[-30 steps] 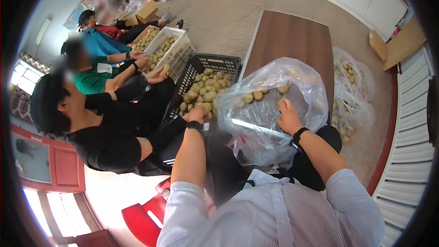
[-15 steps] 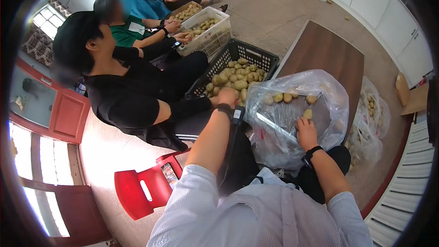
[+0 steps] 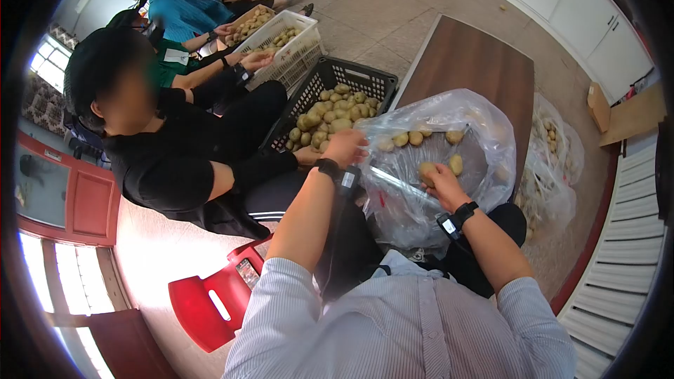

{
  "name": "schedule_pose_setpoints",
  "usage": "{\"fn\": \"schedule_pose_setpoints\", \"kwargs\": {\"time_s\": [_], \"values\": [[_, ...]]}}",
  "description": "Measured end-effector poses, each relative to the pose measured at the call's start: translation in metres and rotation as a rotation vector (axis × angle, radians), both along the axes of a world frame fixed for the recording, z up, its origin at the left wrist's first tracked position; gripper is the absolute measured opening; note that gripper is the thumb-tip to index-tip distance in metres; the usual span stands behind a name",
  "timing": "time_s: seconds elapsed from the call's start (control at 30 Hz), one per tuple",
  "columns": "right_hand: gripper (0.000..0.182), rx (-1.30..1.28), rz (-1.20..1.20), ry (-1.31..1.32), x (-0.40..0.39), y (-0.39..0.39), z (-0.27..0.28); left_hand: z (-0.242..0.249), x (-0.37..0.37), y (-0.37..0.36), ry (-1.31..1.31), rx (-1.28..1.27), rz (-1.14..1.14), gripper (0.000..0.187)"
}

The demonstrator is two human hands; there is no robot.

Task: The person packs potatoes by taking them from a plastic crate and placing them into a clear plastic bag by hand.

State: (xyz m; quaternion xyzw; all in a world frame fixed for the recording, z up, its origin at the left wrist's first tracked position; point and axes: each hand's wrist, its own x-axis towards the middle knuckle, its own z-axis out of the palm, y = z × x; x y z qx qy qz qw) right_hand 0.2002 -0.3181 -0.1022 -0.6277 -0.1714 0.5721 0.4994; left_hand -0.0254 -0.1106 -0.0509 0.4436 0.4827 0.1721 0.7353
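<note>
My right hand (image 3: pixel 442 186) pinches a potato (image 3: pixel 427 174) over the clear plastic bag (image 3: pixel 393 200), which lies spread with its mouth open at the near end of the brown table. Beside that hand is another potato (image 3: pixel 456 163), and several more rest along the far side of the bag's opening. My left hand (image 3: pixel 347 147) is at the bag's left edge, next to the black crate (image 3: pixel 358 77) of potatoes. Its fingers are bent towards the plastic, and whether they grip it is hard to make out.
Close on the left sits a person in black (image 3: pixel 168 161), a hand near the crate. Two more people sit beyond, by a white crate (image 3: pixel 309 42) of potatoes. A red chair (image 3: pixel 210 302) stands lower left, filled bags (image 3: pixel 551 168) right of the brown table (image 3: pixel 470 63).
My right hand has lifted and now holds a potato. My left hand has moved from over the black crate to the bag's edge. The person in black has turned their head, and the view has shifted.
</note>
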Motion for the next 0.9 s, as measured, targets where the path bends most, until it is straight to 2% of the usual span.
{"fn": "schedule_pose_setpoints", "kwargs": {"time_s": [0.17, 0.23, 0.3, 0.37, 0.47, 0.6, 0.7, 0.77, 0.8, 0.87, 0.9], "values": [[0.036, 0.163, 0.116, 0.014, -0.024, 0.018, 0.032, 0.01, 0.019, -0.014, 0.039, -0.013, -0.216, 0.04], [0.03, 0.192, 0.221, 0.016, -0.031, 0.025, 0.048, 0.018, 0.025, -0.022, 0.055, -0.025, -0.245, 0.04], [0.031, 0.206, 0.244, -0.026, -0.037, 0.028, 0.054, 0.028, 0.03, -0.029, 0.071, -0.037, -0.266, 0.041], [0.03, 0.215, 0.253, -0.126, -0.042, 0.033, 0.055, 0.038, 0.03, -0.032, 0.05, -0.043, -0.422, 0.045], [0.031, 0.22, 0.259, -0.141, -0.045, 0.038, 0.056, 0.046, 0.032, -0.037, 0.014, -0.096, -0.467, 0.038], [0.031, 0.231, 0.281, -0.181, -0.046, 0.039, 0.054, 0.032, 0.032, -0.032, -0.022, -0.103, -0.507, 0.037], [0.033, 0.288, 0.22, -0.229, -0.044, 0.035, 0.048, 0.031, 0.03, -0.03, -0.046, -0.04, -0.521, 0.034], [0.033, 0.293, 0.124, -0.472, -0.038, 0.033, 0.03, 0.018, 0.024, -0.021, -0.114, -0.125, -0.348, 0.033], [0.033, 0.282, 0.109, -0.479, -0.032, 0.028, 0.022, 0.01, 0.019, -0.015, -0.12, -0.131, -0.365, 0.033], [0.03, 0.269, 0.118, -0.951, -0.018, 0.017, 0.013, -0.004, 0.01, -0.001, -0.16, -0.036, -0.268, 0.033], [0.03, 0.261, 0.108, -0.955, -0.01, 0.011, 0.011, -0.006, 0.008, 0.001, -0.164, -0.039, -0.281, 0.033]]}}
